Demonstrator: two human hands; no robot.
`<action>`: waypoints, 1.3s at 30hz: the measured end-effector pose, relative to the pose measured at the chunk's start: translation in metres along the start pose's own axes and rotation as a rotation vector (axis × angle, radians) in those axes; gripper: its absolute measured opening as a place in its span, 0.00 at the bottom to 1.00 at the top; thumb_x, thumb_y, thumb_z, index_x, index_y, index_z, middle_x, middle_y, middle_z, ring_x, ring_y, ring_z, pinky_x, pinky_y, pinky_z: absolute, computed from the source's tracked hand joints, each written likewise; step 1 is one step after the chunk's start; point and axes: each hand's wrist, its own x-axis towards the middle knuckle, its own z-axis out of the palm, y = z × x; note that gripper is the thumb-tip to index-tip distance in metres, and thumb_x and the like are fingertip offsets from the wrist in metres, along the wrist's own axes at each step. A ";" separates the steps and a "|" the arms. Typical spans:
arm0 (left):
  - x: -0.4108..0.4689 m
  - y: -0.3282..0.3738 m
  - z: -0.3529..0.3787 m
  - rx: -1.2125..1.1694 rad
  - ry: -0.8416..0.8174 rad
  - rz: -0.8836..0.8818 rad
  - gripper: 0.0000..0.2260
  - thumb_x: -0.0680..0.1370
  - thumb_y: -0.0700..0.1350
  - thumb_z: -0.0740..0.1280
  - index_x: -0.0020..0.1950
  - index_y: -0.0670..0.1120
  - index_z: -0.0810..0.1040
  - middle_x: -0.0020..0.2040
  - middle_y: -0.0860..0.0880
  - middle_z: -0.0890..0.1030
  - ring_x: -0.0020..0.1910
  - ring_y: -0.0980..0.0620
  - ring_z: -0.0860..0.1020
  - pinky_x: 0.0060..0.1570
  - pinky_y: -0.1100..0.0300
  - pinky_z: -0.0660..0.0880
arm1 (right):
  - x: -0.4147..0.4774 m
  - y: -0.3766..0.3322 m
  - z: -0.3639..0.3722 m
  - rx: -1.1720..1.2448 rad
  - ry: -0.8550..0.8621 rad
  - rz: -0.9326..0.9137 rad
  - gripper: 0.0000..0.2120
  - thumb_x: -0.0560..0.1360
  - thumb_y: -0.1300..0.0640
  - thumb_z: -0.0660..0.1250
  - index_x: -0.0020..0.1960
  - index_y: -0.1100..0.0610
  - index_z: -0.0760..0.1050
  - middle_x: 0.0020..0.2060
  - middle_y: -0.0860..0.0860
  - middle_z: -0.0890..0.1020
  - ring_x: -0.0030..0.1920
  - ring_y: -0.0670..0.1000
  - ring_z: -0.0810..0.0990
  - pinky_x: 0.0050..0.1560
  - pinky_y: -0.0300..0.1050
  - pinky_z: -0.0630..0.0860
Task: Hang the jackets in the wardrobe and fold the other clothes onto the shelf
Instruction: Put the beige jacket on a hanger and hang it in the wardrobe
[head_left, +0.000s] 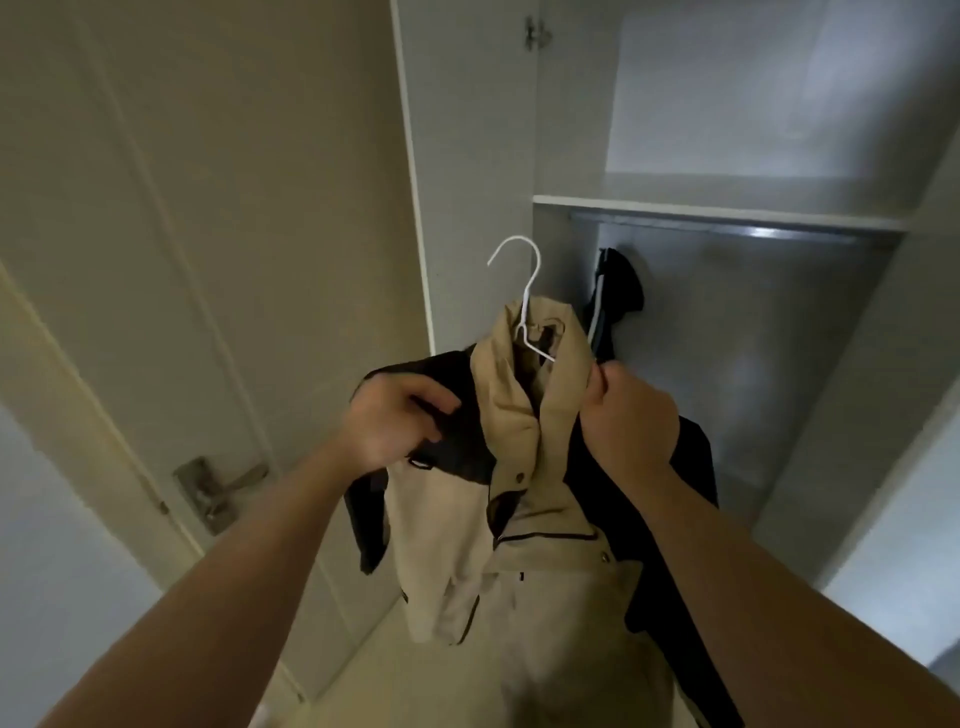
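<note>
While the tan-and-black jacket (519, 525) hangs upright on its white hanger (525, 301), left grip (395, 421) curls round the left shoulder and right grip (628, 415) pinches the collar edge. Rail (727, 228): farther, up-right of the hook; right grip nearer.

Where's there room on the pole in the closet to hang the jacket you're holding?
The rail is bare from the dark garment at its left end across to the wardrobe's right wall. The shelf above shows bare board too. It's crowded only at that left end, right behind the jacket on its white hanger.
</note>
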 end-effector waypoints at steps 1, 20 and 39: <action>0.022 -0.003 -0.001 0.122 0.161 0.061 0.15 0.75 0.30 0.66 0.52 0.49 0.82 0.50 0.55 0.82 0.50 0.53 0.81 0.56 0.55 0.78 | 0.005 0.005 0.006 -0.008 -0.013 0.034 0.19 0.82 0.47 0.53 0.32 0.45 0.59 0.25 0.41 0.64 0.25 0.40 0.62 0.31 0.40 0.54; 0.318 -0.002 0.173 0.142 -0.235 0.771 0.09 0.83 0.45 0.63 0.56 0.41 0.78 0.49 0.45 0.80 0.47 0.46 0.79 0.51 0.42 0.76 | 0.079 0.087 0.051 -0.432 0.107 0.411 0.20 0.83 0.43 0.48 0.33 0.47 0.60 0.25 0.44 0.69 0.25 0.46 0.68 0.33 0.44 0.62; 0.567 0.073 0.364 0.274 -0.564 0.803 0.11 0.83 0.51 0.60 0.61 0.50 0.78 0.53 0.49 0.81 0.53 0.48 0.79 0.56 0.45 0.77 | 0.250 0.262 0.131 -0.690 0.067 0.660 0.21 0.83 0.39 0.51 0.34 0.46 0.58 0.26 0.44 0.69 0.24 0.43 0.66 0.25 0.38 0.55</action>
